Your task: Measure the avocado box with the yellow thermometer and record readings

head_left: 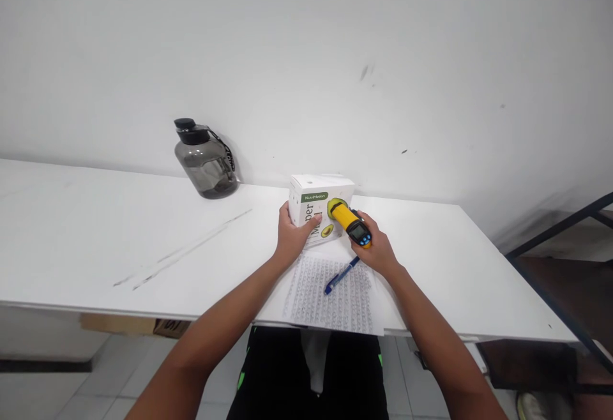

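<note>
My left hand (293,235) is closed on the left side of a white carton (306,216) with a green label and avocado pictures, its thumb across the front. The carton stands upright on the white table. In my right hand (378,247) is a yellow and black infrared thermometer (348,221) with a small screen and blue buttons. Its front end is at the carton's front face; whether they touch I cannot tell. Below both hands lies a printed sheet of paper (311,299), with a blue pen (340,276) resting slantwise on it.
A grey see-through water bottle (205,165) with a black lid stands at the back left, by the wall. The white table (96,228) has dark streaks at left. Beyond its right end is a dark metal frame (560,225). A cardboard box (117,324) shows under the table.
</note>
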The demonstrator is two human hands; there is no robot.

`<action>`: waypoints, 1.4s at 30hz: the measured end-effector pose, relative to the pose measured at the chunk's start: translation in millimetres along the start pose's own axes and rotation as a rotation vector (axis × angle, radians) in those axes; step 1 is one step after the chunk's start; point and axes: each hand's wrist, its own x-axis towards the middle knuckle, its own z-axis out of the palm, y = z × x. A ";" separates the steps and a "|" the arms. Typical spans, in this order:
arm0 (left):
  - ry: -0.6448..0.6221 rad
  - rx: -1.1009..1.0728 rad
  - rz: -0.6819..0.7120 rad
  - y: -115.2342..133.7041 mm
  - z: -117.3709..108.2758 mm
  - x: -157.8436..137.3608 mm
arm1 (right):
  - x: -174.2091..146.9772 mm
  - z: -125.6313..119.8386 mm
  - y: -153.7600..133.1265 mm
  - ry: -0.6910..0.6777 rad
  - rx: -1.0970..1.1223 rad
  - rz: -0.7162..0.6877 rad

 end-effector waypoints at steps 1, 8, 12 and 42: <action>-0.001 0.000 -0.004 0.0 0.0 0.1 | 0.0 -0.1 0.0 -0.002 0.001 0.004; -0.004 0.011 0.009 -1.1 -0.7 0.5 | 0.0 -0.9 -2.0 -0.017 0.023 0.028; -0.008 0.012 0.014 -0.2 -0.8 0.0 | 0.3 -1.4 -2.0 -0.032 0.025 0.037; 0.082 0.038 0.130 -37.5 -3.3 35.2 | 13.9 6.1 4.8 0.310 0.170 0.287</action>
